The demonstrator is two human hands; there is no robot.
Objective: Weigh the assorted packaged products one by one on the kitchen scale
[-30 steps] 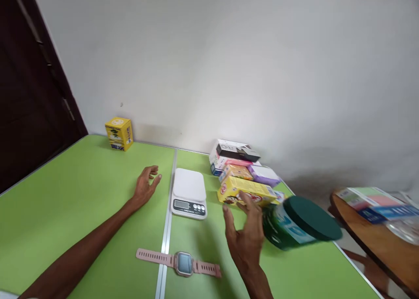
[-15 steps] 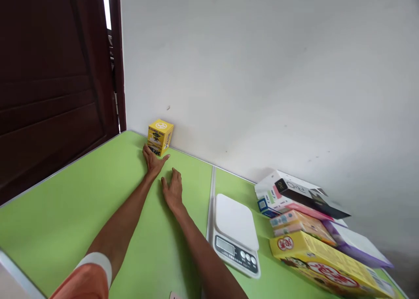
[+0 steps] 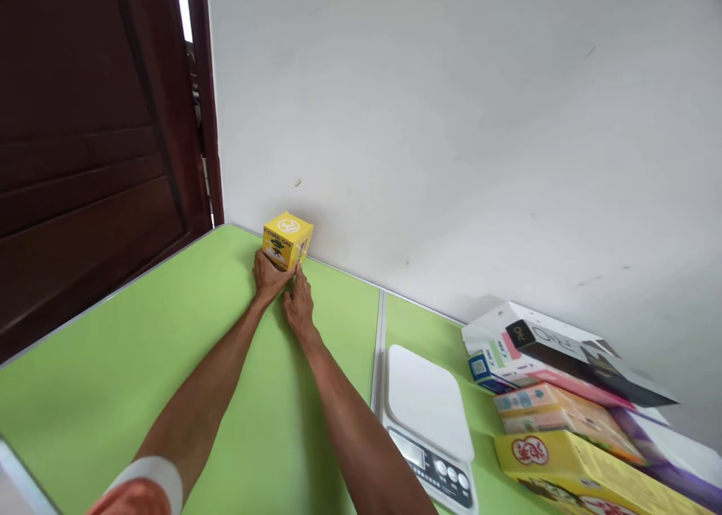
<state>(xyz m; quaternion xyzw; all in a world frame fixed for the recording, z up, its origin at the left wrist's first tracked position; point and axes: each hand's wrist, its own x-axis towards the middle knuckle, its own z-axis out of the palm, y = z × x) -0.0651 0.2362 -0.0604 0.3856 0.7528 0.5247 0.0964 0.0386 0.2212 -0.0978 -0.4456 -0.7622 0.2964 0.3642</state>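
Note:
A yellow cube-shaped cardboard box [image 3: 289,237] with "COME ON" lettering stands by the wall at the far end of the green table [image 3: 186,342]. My left hand [image 3: 269,276] is closed around its lower front, fingers at the left side and thumb along the bottom toward the right corner. My right hand [image 3: 298,301] sits just right of it, index finger stretched up to the box's lower right corner, seemingly touching it. The thumb of that hand stands apart, and I see nothing within its fingers.
A white kitchen scale [image 3: 426,402] stands right of the table seam. Farther right lie a black box [image 3: 587,357], an orange-toned pack [image 3: 558,410] and a large yellow carton [image 3: 587,462], among other packages. A white wall [image 3: 423,124] closes off the back; a dark door [image 3: 84,124] is at left.
My left hand has closed on the yellow box. The right hand has moved up to the box's lower right corner. The view has shifted, so the scale and packages appear farther right and lower.

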